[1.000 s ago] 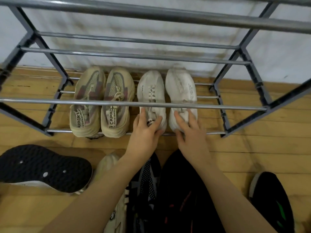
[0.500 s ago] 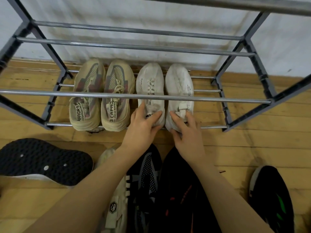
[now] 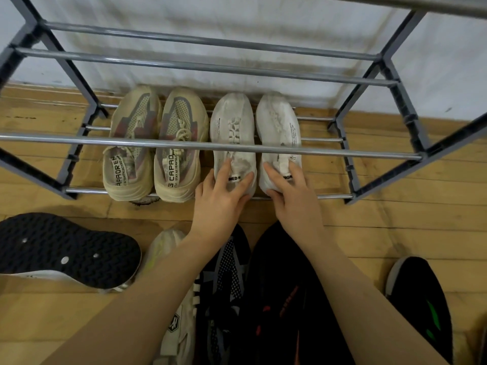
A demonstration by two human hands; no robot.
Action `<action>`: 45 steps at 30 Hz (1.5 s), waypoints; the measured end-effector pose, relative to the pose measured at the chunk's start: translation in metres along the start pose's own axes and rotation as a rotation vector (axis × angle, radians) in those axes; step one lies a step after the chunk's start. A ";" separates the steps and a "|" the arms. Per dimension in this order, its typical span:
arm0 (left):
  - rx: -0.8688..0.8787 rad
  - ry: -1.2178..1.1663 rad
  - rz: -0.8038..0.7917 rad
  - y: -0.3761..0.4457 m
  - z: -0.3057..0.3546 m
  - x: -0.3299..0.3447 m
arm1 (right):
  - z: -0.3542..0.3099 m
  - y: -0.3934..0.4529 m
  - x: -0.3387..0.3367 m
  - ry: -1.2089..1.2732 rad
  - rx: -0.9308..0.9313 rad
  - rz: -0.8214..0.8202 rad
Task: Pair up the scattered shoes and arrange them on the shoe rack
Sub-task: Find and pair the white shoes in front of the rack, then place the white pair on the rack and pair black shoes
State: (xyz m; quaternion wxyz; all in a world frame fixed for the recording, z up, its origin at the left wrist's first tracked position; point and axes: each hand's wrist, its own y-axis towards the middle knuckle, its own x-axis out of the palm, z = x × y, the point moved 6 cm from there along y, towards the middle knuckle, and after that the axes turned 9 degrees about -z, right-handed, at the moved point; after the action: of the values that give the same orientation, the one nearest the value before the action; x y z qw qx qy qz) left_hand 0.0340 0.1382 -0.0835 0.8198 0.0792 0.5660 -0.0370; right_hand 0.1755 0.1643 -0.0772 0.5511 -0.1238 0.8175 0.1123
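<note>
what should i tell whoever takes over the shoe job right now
Left hand: fingers curled over the heel of the left white knit sneaker.
Right hand: same on the right white knit sneaker.
Both sit on the bottom tier of the grey metal shoe rack, beside the beige mesh sneaker pair.
Done: two pairs racked.
Left: release the white pair, then pair the floor shoes: upturned black-soled shoe, cream sneaker, black mesh sneaker, black shoe with green marks.
</note>
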 end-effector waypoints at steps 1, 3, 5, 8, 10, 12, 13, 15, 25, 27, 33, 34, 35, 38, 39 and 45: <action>0.003 0.006 0.007 0.001 0.000 0.000 | 0.000 -0.002 0.001 0.004 0.002 0.007; 0.011 0.042 0.017 0.003 -0.002 0.001 | 0.000 -0.008 0.004 0.006 -0.012 0.021; 0.009 0.082 0.021 0.004 -0.003 0.003 | -0.001 -0.011 0.008 0.002 -0.033 0.019; -0.035 0.112 -0.009 0.003 0.000 0.005 | 0.000 -0.013 0.010 0.009 -0.018 0.014; -0.070 0.140 -0.044 0.003 0.000 0.005 | -0.001 -0.014 0.010 -0.011 0.005 0.004; -0.072 0.172 -0.064 0.002 -0.002 0.003 | 0.001 -0.013 0.010 -0.013 0.032 -0.027; -0.065 0.179 -0.066 0.001 -0.003 0.001 | 0.002 -0.013 0.009 -0.008 0.049 -0.050; -0.052 0.190 -0.053 -0.004 -0.005 -0.003 | 0.003 -0.015 0.008 -0.005 0.084 -0.092; -0.027 0.045 -0.056 -0.059 0.022 -0.047 | -0.022 -0.073 -0.039 0.271 0.113 0.048; -0.003 0.015 -0.083 -0.067 0.037 -0.054 | -0.018 -0.091 -0.051 0.282 0.120 0.080; 0.057 -0.084 -0.214 -0.100 0.091 -0.045 | 0.013 -0.171 -0.056 0.198 0.260 0.035; 0.081 -0.085 -0.229 -0.105 0.101 -0.040 | 0.020 -0.184 -0.053 0.169 0.308 -0.008; 0.105 -0.087 -0.242 -0.110 0.109 -0.035 | 0.027 -0.197 -0.048 0.131 0.351 -0.054; 0.169 -0.101 -0.304 -0.120 0.136 -0.017 | 0.045 -0.231 -0.039 0.042 0.463 -0.123; 0.183 -0.107 -0.336 -0.123 0.145 -0.010 | 0.052 -0.241 -0.037 0.025 0.510 -0.122; 0.295 -0.120 -0.449 -0.122 0.204 0.038 | 0.103 -0.297 -0.041 -0.042 0.806 -0.087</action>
State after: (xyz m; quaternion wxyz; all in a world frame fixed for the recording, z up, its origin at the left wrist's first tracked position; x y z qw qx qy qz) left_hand 0.2175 -0.0157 -0.0594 0.8027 0.0678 0.5084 -0.3043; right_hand 0.3772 -0.0802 -0.0907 0.5765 0.0700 0.7786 -0.2378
